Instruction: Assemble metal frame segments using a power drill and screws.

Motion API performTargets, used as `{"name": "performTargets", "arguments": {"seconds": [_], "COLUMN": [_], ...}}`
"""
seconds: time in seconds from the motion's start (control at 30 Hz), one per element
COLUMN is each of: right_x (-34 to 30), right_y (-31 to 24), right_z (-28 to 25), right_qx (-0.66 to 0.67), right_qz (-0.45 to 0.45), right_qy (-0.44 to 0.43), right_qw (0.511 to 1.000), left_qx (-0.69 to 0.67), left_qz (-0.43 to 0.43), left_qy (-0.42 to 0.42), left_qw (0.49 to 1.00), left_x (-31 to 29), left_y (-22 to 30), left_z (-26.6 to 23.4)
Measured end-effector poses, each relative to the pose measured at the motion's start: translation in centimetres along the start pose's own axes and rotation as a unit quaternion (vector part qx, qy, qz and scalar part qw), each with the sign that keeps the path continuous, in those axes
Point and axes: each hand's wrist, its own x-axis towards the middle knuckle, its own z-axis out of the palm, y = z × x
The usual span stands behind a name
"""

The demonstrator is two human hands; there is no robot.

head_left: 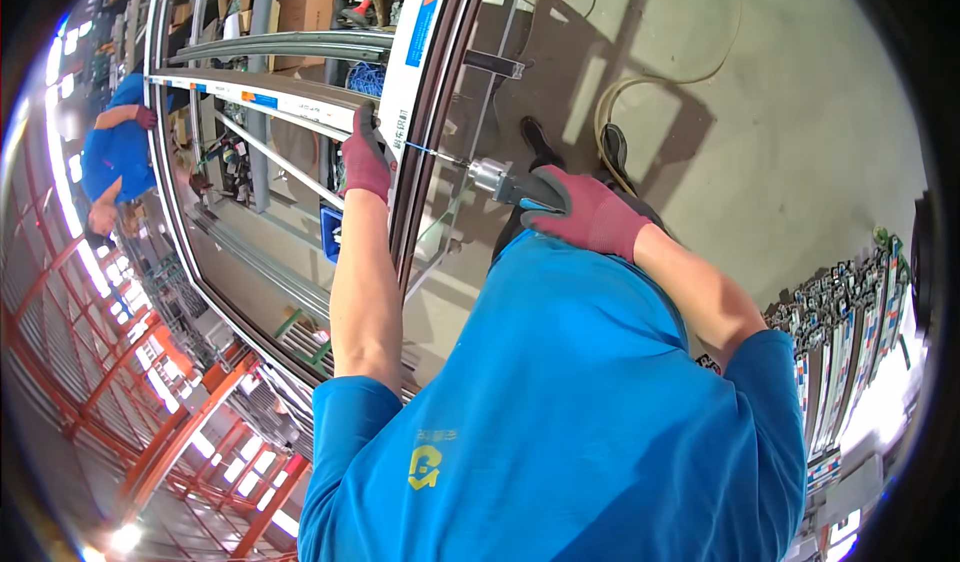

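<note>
My right hand (588,212), in a maroon and grey work glove, is wrapped round a power drill (490,175) with a silver chuck. The drill's long thin bit (432,152) points left and meets the side of a large dark window frame (405,202). My left hand (367,157), gloved the same way, grips the near end of a crossbar (285,105) covered in white protective film, where it joins the frame's near side. Part of the left fingers is hidden behind the bar.
Across the frame, a co-worker in blue (118,157) has a gloved hand at its far side. A beige hose (625,82) curves over the floor by my feet. Stacked profiles (840,352) stand at right. A blue bin (331,234) sits beneath the frame.
</note>
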Motion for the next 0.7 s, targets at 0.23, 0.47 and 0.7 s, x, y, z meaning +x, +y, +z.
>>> {"name": "performTargets", "arguments": {"seconds": [0.23, 0.47, 0.7], "right_x": [-0.1, 0.3, 0.1], "right_y": [-0.9, -1.0, 0.2], "right_z": [-0.3, -0.4, 0.4], "right_qx": [0.012, 0.006, 0.022], "right_qz": [0.029, 0.018, -0.002], "right_qy": [-0.024, -0.018, -0.01], "right_qw": [0.999, 1.0, 1.0], "left_qx": [-0.062, -0.05, -0.042], "left_qz": [0.041, 0.048, 0.069], "left_qy": [0.007, 0.004, -0.011], "left_qw": [0.997, 0.998, 0.997], "left_x": [2.1, 5.6, 4.8], "left_y": [-1.9, -3.5, -2.9], "left_z": [-0.4, -0.9, -1.0]}}
